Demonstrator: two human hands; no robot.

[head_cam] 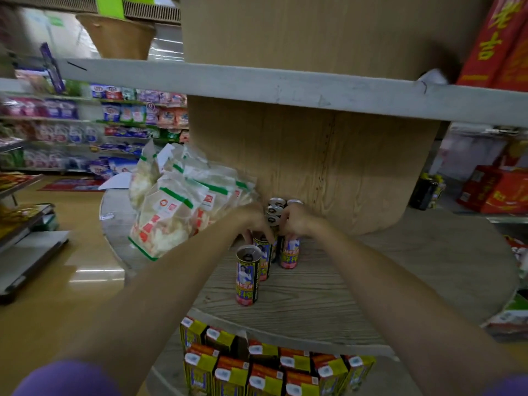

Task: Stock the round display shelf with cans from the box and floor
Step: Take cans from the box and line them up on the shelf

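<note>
Both my arms reach onto the round wooden shelf (400, 270). My left hand (254, 221) grips the top of a slim printed can (264, 260) standing on the shelf. My right hand (295, 221) grips the top of another can (290, 252) just to its right. A third can (247, 277) stands free in front, nearer me. Several more cans (275, 208) stand in a row behind my hands, against the wooden central column (343, 167).
Clear snack bags (177, 207) with green bands lie piled on the shelf's left side. Yellow drink cartons (257, 370) fill the tier below. A grey shelf rim (285, 87) runs overhead. Red boxes (497, 190) stand at right; aisle shelving (85, 130) at left.
</note>
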